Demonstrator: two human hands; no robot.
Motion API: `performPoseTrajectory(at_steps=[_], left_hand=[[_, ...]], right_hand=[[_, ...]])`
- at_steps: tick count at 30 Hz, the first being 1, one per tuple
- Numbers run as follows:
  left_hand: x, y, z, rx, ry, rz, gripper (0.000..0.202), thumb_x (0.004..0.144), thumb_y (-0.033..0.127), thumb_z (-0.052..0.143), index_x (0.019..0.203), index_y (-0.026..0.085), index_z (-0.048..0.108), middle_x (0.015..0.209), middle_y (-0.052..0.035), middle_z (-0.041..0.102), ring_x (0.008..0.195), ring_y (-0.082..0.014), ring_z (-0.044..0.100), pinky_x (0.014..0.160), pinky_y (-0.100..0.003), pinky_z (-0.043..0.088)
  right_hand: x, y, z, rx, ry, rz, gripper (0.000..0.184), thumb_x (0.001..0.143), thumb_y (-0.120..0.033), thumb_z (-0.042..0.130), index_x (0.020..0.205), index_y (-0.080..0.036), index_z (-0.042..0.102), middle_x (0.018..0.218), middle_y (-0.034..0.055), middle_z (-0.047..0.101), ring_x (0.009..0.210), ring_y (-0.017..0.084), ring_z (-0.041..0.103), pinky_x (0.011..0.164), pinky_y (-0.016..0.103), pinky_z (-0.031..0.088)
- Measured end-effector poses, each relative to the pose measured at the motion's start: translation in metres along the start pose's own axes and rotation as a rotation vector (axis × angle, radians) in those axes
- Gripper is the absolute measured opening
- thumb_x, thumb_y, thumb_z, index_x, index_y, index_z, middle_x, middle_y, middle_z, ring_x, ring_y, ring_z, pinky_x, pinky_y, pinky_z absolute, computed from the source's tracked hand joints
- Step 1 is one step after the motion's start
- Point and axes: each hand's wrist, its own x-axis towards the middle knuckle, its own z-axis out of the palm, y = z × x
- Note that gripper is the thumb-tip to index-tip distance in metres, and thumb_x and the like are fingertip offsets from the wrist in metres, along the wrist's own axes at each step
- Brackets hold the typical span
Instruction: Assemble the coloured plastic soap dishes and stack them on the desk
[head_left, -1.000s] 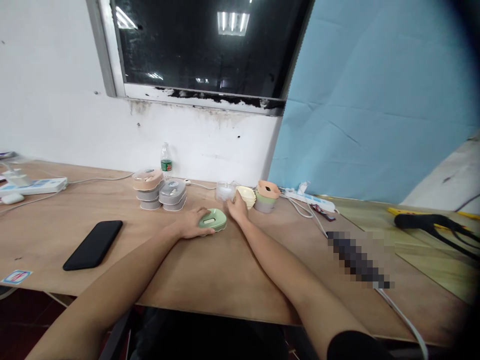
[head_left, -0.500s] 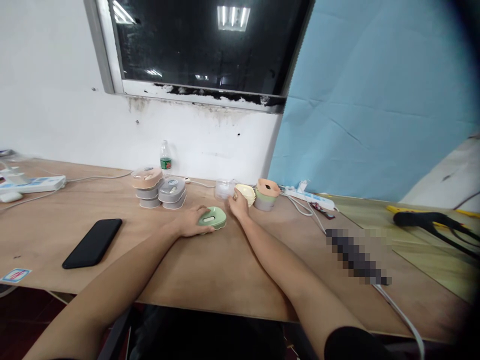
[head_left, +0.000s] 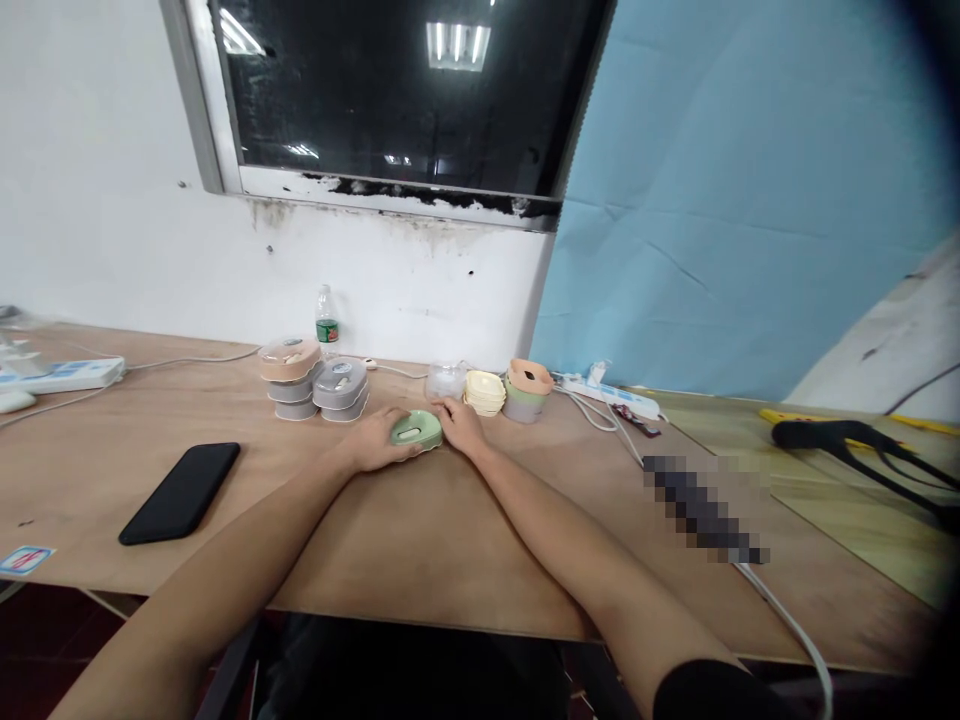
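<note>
A green oval plastic dish (head_left: 417,430) with a pale slot in its middle rests on the wooden table. My left hand (head_left: 377,440) is wrapped round its left side, the thumb along the front edge. At the dish's right end is my right hand (head_left: 460,428), its fingers bent against the rim; the fingertips are partly hidden. Just behind that hand stand clear plastic covers (head_left: 445,381) and a stack of yellow dishes (head_left: 485,392). Beside them is a stack of orange, green and grey dishes (head_left: 529,390).
Lidded oval boxes, one pink-topped (head_left: 290,358) and one grey (head_left: 340,382), stand stacked at the back left near a bottle (head_left: 326,318). A black phone (head_left: 180,493) lies on the left. Power strips (head_left: 627,400) and cables run along the back.
My right hand has come away from the yellow dishes and clear covers, moving left and nearer to the green dish's right end. My left hand stays on the dish.
</note>
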Motion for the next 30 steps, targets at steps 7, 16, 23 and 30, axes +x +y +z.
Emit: performPoseTrajectory(at_steps=[7, 16, 23, 30], left_hand=[[0.0, -0.003, -0.004, -0.049, 0.194, -0.098, 0.064, 0.078, 0.065, 0.049, 0.122, 0.019, 0.051, 0.121, -0.0096, 0.057, 0.109, -0.0264, 0.055, 0.094, -0.038, 0.043], [0.003, -0.001, -0.005, -0.149, 0.332, -0.152, 0.054, 0.08, 0.061, 0.049, 0.115, 0.019, 0.054, 0.115, -0.0084, 0.06, 0.107, -0.025, 0.056, 0.092, -0.038, 0.044], [0.004, -0.004, -0.002, -0.172, 0.307, -0.072, 0.055, 0.08, 0.059, 0.051, 0.117, 0.019, 0.053, 0.117, -0.0088, 0.059, 0.108, -0.0251, 0.056, 0.094, -0.04, 0.043], [-0.004, 0.007, -0.013, -0.231, 0.253, 0.109, 0.069, 0.085, 0.055, 0.045, 0.141, 0.018, 0.028, 0.149, -0.0138, 0.026, 0.127, -0.0288, 0.04, 0.099, -0.041, 0.041]], right_hand=[[0.002, -0.006, -0.001, -0.024, -0.041, -0.048, 0.038, 0.087, -0.017, 0.044, 0.121, -0.028, 0.059, 0.112, -0.0006, 0.067, 0.098, 0.017, 0.061, 0.085, 0.028, 0.045], [0.0, -0.011, -0.007, -0.039, -0.114, -0.087, 0.04, 0.085, -0.018, 0.049, 0.123, -0.027, 0.057, 0.101, 0.0016, 0.07, 0.089, 0.017, 0.062, 0.078, 0.026, 0.045], [-0.003, -0.013, -0.006, -0.031, -0.009, -0.052, 0.045, 0.082, -0.018, 0.048, 0.127, -0.022, 0.052, 0.099, 0.003, 0.069, 0.083, 0.017, 0.061, 0.075, 0.025, 0.043], [0.005, -0.006, -0.011, 0.18, 0.324, 0.303, 0.031, 0.085, -0.031, 0.038, 0.066, -0.019, 0.059, 0.061, 0.0025, 0.063, 0.063, 0.016, 0.057, 0.061, 0.023, 0.043]])
